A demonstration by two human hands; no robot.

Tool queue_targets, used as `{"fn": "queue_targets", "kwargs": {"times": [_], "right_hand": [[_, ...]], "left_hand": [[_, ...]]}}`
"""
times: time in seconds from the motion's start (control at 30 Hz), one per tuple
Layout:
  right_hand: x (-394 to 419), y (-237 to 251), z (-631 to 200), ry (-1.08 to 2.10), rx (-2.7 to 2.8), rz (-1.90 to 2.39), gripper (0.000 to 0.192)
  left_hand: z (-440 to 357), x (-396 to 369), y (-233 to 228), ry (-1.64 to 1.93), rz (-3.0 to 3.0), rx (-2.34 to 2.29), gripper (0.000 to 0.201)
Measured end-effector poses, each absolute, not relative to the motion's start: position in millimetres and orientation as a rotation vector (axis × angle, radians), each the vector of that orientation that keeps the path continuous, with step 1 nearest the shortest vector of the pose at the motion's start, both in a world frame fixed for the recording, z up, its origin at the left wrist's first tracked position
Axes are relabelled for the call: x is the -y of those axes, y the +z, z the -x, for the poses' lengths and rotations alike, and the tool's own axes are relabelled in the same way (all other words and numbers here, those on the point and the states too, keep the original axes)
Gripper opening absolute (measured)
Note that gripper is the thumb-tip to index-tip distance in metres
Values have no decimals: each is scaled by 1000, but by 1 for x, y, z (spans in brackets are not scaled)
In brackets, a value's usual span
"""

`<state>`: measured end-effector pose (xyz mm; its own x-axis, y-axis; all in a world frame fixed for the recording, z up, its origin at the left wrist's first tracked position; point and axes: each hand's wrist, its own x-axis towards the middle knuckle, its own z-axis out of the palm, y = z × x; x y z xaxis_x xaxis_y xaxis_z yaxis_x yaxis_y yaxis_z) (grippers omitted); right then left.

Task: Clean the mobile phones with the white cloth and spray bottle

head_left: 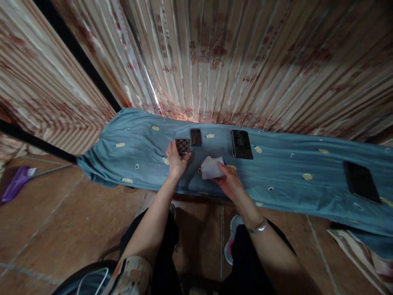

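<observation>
My left hand (176,161) grips a small brown-and-black checkered case (183,146) by its left side and near edge, just above or on the blue cloth. Just right of and behind that case lies a small dark square item (195,137) with a shiny rim; I cannot make out its kind. In my right hand (229,177) a white tissue (212,167) is pinched between thumb and fingers, its loose part pointing left over the cloth. Beyond the tissue, to the right, rests a black phone (242,144).
A blue cloth (288,164) with yellow pineapple prints covers the long narrow surface. Farther right is a flat black device (361,181). Striped curtains (215,61) hang behind. A purple broom head (16,183) and a dark pole (37,141) are at left, above the tiled floor (55,221).
</observation>
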<state>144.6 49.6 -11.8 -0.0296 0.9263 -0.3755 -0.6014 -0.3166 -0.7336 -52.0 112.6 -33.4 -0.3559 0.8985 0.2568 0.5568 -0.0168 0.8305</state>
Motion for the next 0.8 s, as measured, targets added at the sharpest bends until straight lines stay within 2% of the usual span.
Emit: {"fn": "queue_targets", "kwargs": {"times": [0.17,0.43,0.6,0.8], "right_hand": [[-49,-12,-145,1634,446,1001,33],[-49,-9,-147,1641,382,1026,32],[-48,-8,-151,1651,445,1017,29],[-50,-12,-158,1635,502,980,26]], "left_hand": [[48,-123,-35,1091,-1488,-2055,100],[41,-132,-26,914,-1448,-2209,102],[45,-136,-32,977,-1430,-2214,100],[57,-131,-43,1217,-1440,-2092,105]]}}
